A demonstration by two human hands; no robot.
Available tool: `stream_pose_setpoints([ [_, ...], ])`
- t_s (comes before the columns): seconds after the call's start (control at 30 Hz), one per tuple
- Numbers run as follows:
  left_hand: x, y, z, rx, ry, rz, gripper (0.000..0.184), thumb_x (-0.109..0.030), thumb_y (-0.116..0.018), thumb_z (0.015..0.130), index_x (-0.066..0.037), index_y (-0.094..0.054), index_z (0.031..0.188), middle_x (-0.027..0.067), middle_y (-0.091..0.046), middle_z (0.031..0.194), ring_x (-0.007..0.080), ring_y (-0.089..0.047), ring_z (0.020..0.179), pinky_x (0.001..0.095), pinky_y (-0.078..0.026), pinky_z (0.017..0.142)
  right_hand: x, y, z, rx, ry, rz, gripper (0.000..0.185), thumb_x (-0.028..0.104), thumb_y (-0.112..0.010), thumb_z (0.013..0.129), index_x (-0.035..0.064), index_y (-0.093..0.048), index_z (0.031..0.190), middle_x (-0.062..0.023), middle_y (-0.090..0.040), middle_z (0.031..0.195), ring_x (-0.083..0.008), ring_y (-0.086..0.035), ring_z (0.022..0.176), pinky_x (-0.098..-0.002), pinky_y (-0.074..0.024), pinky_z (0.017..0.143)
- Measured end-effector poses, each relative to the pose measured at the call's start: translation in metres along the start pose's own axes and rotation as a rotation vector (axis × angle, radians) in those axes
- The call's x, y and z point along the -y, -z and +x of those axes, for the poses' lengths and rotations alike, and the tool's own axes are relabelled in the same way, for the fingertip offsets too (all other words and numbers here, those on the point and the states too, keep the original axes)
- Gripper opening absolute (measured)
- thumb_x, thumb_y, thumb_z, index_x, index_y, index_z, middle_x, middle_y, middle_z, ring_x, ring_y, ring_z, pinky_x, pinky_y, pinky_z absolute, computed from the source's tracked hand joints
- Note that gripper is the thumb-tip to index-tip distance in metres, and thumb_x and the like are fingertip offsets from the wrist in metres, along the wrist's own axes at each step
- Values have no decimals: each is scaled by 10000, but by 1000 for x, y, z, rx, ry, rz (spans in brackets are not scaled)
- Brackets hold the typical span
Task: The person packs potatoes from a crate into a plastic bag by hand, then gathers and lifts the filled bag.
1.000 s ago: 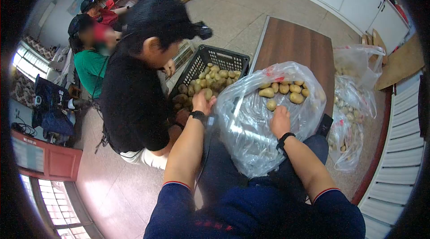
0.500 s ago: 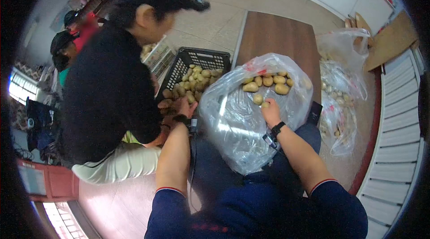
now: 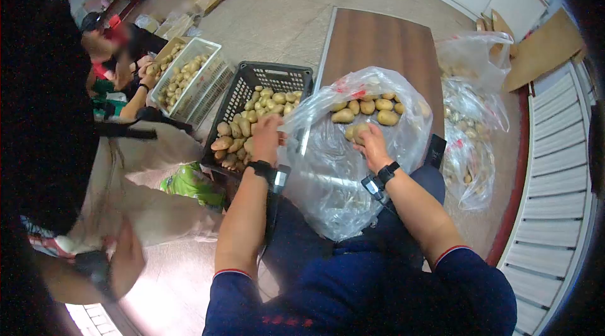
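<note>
A clear plastic bag [image 3: 334, 185] lies open over my lap and the end of a brown board, with several potatoes [image 3: 385, 105] at its far side. Inside the bag my right hand [image 3: 373, 145] has its fingers closed round a potato [image 3: 360, 132]. My left hand [image 3: 268, 139] is between the bag's left edge and the black crate [image 3: 274, 72], over the crate's near right part. Its fingers are bent and blurred, and whether they hold anything is hidden. Several potatoes [image 3: 239, 128] fill much of the crate. Both wrists carry dark bands with small devices.
A person in black and light trousers [image 3: 145, 153] stands close on the left. Beyond are a white crate of potatoes [image 3: 183, 81] and other people [image 3: 116, 46]. The brown board [image 3: 378, 40] lies ahead. Filled plastic bags [image 3: 469, 115] and cardboard [image 3: 545, 52] are at the right.
The person beside me has risen from a crouch and moved left, uncovering the white crate. My left hand has come away from the potatoes toward the bag. My right hand has stayed in the bag.
</note>
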State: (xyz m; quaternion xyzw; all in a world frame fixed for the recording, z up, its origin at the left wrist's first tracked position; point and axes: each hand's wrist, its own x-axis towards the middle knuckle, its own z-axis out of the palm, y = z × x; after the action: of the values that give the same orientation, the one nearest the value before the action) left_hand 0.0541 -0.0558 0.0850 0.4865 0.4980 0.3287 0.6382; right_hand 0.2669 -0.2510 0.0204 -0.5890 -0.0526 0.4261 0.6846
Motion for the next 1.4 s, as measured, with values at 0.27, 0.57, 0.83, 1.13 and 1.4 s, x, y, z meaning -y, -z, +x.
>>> stream_pose_setpoints([
  [0.27,5,-25,-20,489,245,185,506,-424,-559,922,-56,-466,1256,112,-590,1080,200,-639,617,301,-481,468,19,-58,-25,400,-72,-196,425,242,-544,958,13,-422,1295,-128,-600,1099,-193,-656,747,-272,-527,570],
  [0.57,8,-18,-13,697,395,28,253,-312,-558,941,-88,-572,1056,62,-622,926,156,-624,641,259,-512,461,12,-89,-18,383,529,-823,330,299,-520,965,-24,-565,1019,-168,-651,789,-307,-640,689,-378,-501,628],
  [0.83,9,13,14,510,345,-418,228,-248,-584,924,-101,-553,1096,43,-607,960,166,-596,824,296,-512,570,23,-59,3,152,900,-1474,503,176,-723,753,79,-522,1205,-153,-504,1237,-358,-481,1137,-431,-394,977],
  [1.13,33,48,43,25,210,-429,286,-289,-482,942,-110,-523,1162,88,-589,1047,239,-599,753,346,-543,614,2,-42,30,82,931,-1705,453,99,-585,778,73,-527,1226,-124,-473,1267,-372,-506,1075,-437,-470,906],
  [1.4,45,63,56,-32,198,-477,242,-199,-458,957,-76,-468,1166,115,-534,1168,290,-588,970,417,-564,661,1,-35,34,82,814,-1768,404,92,-530,812,86,-546,1216,-155,-495,1266,-355,-543,1023,-429,-502,836],
])
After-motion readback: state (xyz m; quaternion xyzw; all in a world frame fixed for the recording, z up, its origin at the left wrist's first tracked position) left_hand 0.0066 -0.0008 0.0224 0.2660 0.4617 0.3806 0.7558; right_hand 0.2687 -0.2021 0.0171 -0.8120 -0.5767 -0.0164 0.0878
